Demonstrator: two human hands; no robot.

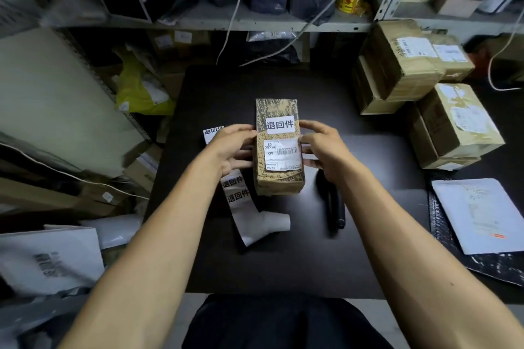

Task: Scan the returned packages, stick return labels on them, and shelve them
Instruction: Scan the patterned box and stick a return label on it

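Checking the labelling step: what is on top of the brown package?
On the package, a white return sticker sits above a barcode shipping label. Both hands cover its sides; its underside is hidden.

Tan taped package (279, 150) lies flat on table; white return label (280, 124) stuck on top.

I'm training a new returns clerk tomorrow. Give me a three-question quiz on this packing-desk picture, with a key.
1. True or false: the brown printed-paper package already carries a white return label.
2. Which hands grip the package? A) left hand only B) right hand only C) both
3. Fill in: the black handheld scanner lies on the dark table, on the package's ____ side.

Key: 1 true; 2 C; 3 right
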